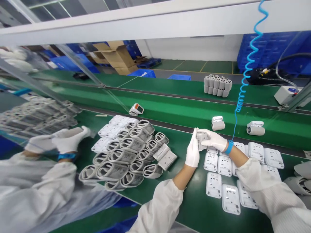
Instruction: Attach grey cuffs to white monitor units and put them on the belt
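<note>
Over the green work surface, my gloved left hand (192, 151) and gloved right hand (214, 140) meet around a rolled grey cuff (201, 141). My left fingers press along its left side while my right fingers grip it from the right; part of the cuff is hidden by them. Below and right of my hands lie several white plastic housings (224, 165), flat on the surface. To the left of my left hand is a pile of rolled grey cuffs (123, 155), with two flat-faced cuffs (165, 157) at its right edge. A blue band circles my right wrist.
A co-worker's gloved hands (64, 139) are at the left, beside stacked cuffs (39, 115). A coiled blue cord (247, 61) hangs down to my right wrist. Two cuffs with housings (218, 123) and a finished-looking monitor (136, 109) sit on the green ledge.
</note>
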A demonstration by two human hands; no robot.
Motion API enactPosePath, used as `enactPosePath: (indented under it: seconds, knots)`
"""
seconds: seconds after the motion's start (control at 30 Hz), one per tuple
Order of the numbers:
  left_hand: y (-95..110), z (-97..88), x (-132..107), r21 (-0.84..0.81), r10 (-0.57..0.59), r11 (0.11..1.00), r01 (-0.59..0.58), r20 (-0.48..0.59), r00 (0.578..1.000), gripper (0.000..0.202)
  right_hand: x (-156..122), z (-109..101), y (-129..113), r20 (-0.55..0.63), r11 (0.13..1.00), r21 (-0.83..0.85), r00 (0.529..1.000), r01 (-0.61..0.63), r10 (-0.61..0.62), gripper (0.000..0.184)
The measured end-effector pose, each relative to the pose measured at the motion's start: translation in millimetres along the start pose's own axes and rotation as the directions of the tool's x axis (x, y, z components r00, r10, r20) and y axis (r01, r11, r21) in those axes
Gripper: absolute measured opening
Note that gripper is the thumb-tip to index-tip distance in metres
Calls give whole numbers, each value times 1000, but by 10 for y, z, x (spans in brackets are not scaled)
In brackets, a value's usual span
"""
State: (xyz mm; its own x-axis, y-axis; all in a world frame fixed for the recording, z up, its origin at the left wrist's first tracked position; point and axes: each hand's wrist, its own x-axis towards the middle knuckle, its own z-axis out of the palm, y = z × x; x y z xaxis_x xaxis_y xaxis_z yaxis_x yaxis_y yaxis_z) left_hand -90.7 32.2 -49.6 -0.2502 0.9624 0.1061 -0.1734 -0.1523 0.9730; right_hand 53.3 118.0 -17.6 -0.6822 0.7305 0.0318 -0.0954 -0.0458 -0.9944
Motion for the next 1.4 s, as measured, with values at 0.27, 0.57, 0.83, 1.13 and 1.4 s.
enactPosePath:
  seconds: [0.27, 0.57, 0.83, 1.13, 1.4]
  knots:
    - [-11, -165, 8, 371, 158, 907, -199, 138, 978, 73, 29, 2, 13, -75, 999, 43, 997, -1, 5, 74]
    - [-172, -205, 139, 598, -31, 741, -305, 484, 875, 40, 226, -362, 169, -603, 912, 375, 791, 168, 103, 61]
    - [-146, -284, 311, 739, -38, 617, -270, 371, 928, 44, 216, -327, 204, -586, 958, 268, 807, 102, 78, 62]
    - [-23, -537, 374, 780, -149, 589, -211, 362, 920, 88, 135, -294, 206, -640, 902, -429, 720, -45, -268, 57]
    - [173, -410, 302, 913, -266, 315, -261, 349, 899, 83, 165, -199, 136, -616, 891, -450, 742, -56, -264, 46]
